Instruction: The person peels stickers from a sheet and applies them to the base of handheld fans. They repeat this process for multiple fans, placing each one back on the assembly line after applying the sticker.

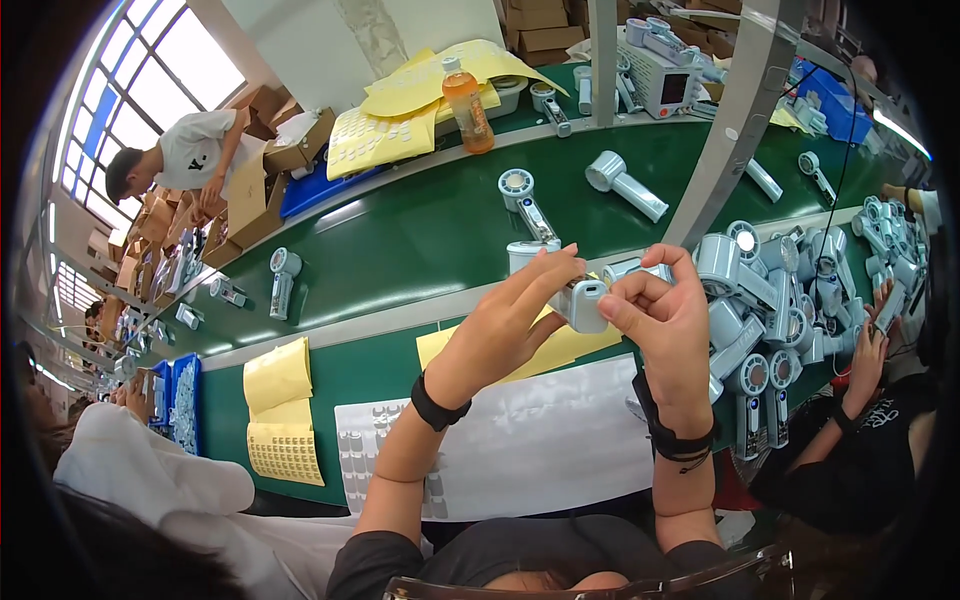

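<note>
A pale handheld fan is sitting in the person's hands above a green bench, its handle end pointing toward the wearer. The left hand is gripping it; the right hand is bringing bent thumb and forefinger together beside that end, though whether they're pinching anything cannot be told. Below, a white sheet is showing grey labels only toward its left, suggesting most are used. A heap of fans is lying rightward, their completion unclear.

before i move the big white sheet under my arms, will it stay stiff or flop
It'll probably flop: the white sheet looks thin, with faint ripples across it. It's likely light for its size, being broad and thin. Lying flat, it seems unlikely to roll.
</note>
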Demonstrator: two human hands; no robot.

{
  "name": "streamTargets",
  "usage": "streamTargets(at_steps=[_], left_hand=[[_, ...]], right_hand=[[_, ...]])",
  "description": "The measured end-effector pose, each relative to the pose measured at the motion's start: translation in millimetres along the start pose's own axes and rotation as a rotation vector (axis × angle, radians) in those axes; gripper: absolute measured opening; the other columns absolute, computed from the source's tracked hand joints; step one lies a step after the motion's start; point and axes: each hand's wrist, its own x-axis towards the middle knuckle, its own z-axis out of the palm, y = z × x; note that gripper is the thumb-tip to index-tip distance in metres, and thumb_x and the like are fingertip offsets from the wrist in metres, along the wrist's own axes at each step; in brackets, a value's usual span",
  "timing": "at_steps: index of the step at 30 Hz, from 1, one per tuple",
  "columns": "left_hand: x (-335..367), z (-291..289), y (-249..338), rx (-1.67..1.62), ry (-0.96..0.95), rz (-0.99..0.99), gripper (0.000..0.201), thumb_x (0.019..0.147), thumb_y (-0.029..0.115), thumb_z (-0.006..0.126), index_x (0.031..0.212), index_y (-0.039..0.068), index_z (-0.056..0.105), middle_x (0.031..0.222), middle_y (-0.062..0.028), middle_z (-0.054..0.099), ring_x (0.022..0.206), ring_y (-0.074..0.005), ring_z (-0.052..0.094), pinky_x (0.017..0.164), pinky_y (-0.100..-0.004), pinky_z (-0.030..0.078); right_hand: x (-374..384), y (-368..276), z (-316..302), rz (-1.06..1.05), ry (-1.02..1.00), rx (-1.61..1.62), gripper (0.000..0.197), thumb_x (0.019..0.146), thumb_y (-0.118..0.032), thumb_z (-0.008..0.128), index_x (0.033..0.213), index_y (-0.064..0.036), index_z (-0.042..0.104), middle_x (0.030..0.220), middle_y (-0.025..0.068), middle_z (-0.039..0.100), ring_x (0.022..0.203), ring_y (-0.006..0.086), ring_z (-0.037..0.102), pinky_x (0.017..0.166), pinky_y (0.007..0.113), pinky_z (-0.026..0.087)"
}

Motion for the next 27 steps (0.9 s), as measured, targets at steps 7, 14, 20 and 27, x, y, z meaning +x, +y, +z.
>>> streamTargets(at_steps=[7,14,20,27], left_hand=[[-2,1,0,-0.011,-0.005,-0.008,0.062,0.071,-0.011,0.072,0.128,0.004,0.053,0.133,-0.0159,0.058,0.124,-0.0359,0.055,0.109,-0.0457,0.043],[-2,0,-2,-0.023,-0.009,-0.017,0.062,0.071,-0.012,0.072,0.128,0.003,0.053,0.132,-0.016,0.058,0.124,-0.0362,0.055,0.109,-0.0459,0.043],[-2,0,-1,-0.001,0.007,0.004,0.058,0.073,-0.009,0.072,0.126,0.004,0.054,0.131,-0.0171,0.058,0.121,-0.0371,0.056,0.108,-0.0457,0.043],[9,1,-28,0.02,0.016,0.088,0.058,0.073,-0.013,0.069,0.127,0.004,0.054,0.13,-0.0164,0.059,0.124,-0.0356,0.055,0.109,-0.0438,0.042]], right_hand=[[-2,-1,1,-0.004,0.003,-0.002,0.049,0.082,0.004,0.073,0.113,-0.0052,0.036,0.081,0.0041,0.063,0.076,0.0077,0.058,0.073,0.019,0.046],[0,-1,2,-0.001,0.009,-0.017,0.049,0.082,0.005,0.072,0.113,-0.005,0.036,0.08,0.0044,0.062,0.075,0.0074,0.058,0.073,0.019,0.046],[0,4,4,-0.091,0.033,-0.121,0.048,0.081,0.0,0.076,0.111,-0.0027,0.038,0.079,0.0061,0.063,0.072,0.0065,0.06,0.066,0.019,0.047],[2,24,-17,-0.011,0.071,-0.559,0.032,0.088,-0.011,0.073,0.102,-0.0057,0.045,0.072,0.0008,0.059,0.064,0.0053,0.053,0.058,0.02,0.041]])
